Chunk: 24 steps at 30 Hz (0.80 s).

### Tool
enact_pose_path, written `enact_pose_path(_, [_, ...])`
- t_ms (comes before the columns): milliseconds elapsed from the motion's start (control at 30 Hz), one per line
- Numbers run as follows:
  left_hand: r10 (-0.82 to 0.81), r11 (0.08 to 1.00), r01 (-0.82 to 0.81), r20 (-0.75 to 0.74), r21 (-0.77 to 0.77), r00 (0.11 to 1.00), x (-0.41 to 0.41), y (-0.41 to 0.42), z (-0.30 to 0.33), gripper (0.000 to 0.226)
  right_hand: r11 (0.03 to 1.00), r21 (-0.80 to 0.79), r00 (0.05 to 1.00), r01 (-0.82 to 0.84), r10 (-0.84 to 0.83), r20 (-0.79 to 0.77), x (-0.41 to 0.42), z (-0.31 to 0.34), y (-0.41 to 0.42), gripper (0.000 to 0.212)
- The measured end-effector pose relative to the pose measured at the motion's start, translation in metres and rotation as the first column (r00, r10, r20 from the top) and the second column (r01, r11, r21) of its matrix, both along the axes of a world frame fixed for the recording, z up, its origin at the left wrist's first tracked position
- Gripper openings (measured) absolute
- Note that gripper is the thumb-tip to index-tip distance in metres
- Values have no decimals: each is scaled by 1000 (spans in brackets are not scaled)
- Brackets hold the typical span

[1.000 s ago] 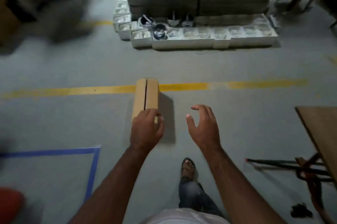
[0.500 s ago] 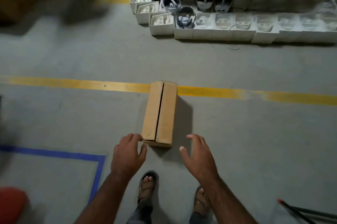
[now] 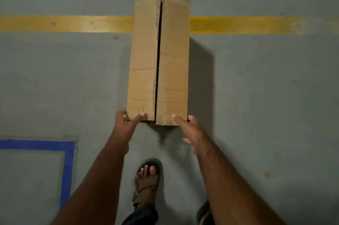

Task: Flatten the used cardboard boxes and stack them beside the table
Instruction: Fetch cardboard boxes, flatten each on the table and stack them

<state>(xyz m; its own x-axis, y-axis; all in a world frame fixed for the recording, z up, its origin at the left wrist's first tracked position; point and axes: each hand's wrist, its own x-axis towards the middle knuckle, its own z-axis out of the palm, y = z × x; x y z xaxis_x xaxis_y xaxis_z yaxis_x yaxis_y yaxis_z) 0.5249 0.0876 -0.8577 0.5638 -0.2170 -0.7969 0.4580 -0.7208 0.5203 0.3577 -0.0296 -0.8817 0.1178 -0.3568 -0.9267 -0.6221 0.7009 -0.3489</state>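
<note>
- On the grey floor (image 3: 256, 96), across the yellow line (image 3: 64, 24), the cardboard box (image 3: 159, 56) stands unflattened.
- Both hands have now reached its near end: left hand (image 3: 124, 125) pinches the corner, right hand (image 3: 190, 129) touches, fingers spread.
- Flattening can begin.

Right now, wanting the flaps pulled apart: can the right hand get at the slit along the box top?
Probably yes: the right hand already touches the box near its end, and nothing covers the slit.

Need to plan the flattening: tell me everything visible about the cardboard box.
The cardboard box is long, narrow and plain brown, still unflattened on the grey floor, lying across the yellow line. Its two top flaps meet along a dark, slightly ragged centre seam. The left hand grips its near-left corner; the right hand touches its near-right corner.
</note>
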Motion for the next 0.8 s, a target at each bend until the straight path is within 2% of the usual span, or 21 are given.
enact_pose_path(100, [86,992,-86,4,-95,996,-11,-10,11,59,981,-147,991,128,-122,51,0,11,1,88])
enact_pose_path(167, [133,978,-126,33,-164,991,-20,-29,41,62,935,-247,967,253,-240,82,3,40,-7,90])
enact_pose_path(267, [182,956,-164,51,-244,982,-33,-64,110,62,859,-301,910,415,-399,115,5,113,-27,74])
enact_pose_path(333, [193,947,-172,55,-270,980,-40,-77,166,60,843,-327,903,427,-419,99,0,171,-39,62])
enact_pose_path(433, [171,950,-159,25,-267,985,-60,-82,257,61,822,-400,910,405,-405,88,-24,271,-50,56])
enact_pose_path(600, [98,925,-83,21,-371,995,-96,-81,409,64,770,-470,896,432,-424,130,-75,442,-46,65])
enact_pose_path(700, [23,877,-14,14,-480,1000,-109,-82,484,64,691,-525,860,497,-474,189,-96,525,-36,72])
enact_pose_path(733, [-64,848,62,15,-526,998,-117,-83,523,61,631,-560,830,537,-514,217,-109,566,-25,72])
enact_pose_path(800, [-103,816,109,44,-567,994,-122,-90,542,57,597,-580,813,554,-537,224,-115,590,-20,65])
